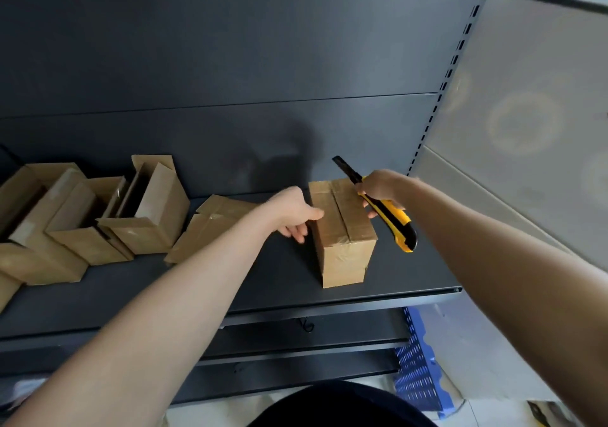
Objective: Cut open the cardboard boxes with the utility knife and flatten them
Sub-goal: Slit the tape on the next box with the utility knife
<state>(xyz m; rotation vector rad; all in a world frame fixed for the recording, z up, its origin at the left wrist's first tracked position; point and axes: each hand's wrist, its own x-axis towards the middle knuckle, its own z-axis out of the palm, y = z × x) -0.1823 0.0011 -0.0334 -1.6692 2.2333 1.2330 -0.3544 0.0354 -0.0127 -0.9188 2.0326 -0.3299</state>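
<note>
A taped-shut cardboard box (pixel 343 232) stands on the dark shelf (pixel 279 282), right of centre. My left hand (pixel 294 213) is against the box's left side, thumb on its top edge, fingers relaxed. My right hand (pixel 381 186) grips a yellow and black utility knife (pixel 391 216) over the box's right top edge, its dark tip pointing up and back. A flattened box (pixel 210 226) lies on the shelf left of my left hand.
Several opened cardboard boxes (pixel 98 216) crowd the shelf's left end. A dark back panel rises behind the shelf, with a slotted upright (pixel 437 97) and a grey panel at right. A blue perforated crate (pixel 418 367) sits low at right.
</note>
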